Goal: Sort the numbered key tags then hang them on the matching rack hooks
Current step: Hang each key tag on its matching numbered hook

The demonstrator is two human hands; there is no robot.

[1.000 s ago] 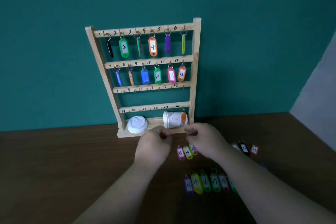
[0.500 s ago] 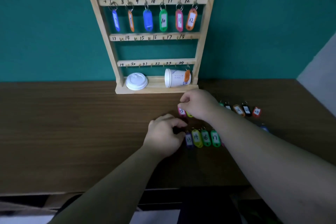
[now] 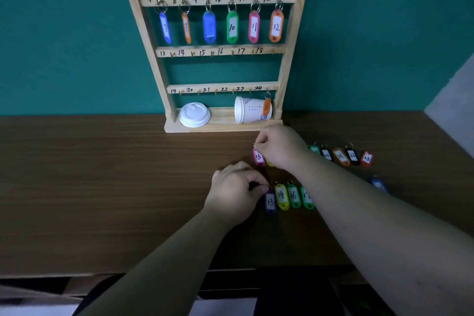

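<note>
A wooden key rack stands against the green wall, with tags hanging on its two upper rows and bare hooks 13 to 23 below. My right hand pinches the ring of a pink tag lying on the table. My left hand pinches the ring of a purple tag. Beside it lie a yellow tag marked 14 and green tags. My right forearm hides part of that row. Another row of tags lies at the right.
On the rack's base sit a white lid and a paper cup lying on its side, with an orange tag hanging on hook 24. A blue tag lies apart at the right. The table's front edge is near me.
The view has tilted down and moved closer. Both hands came down from the rack base to the table; the left moved to the lower row's purple tag, the right to the pink tag.
</note>
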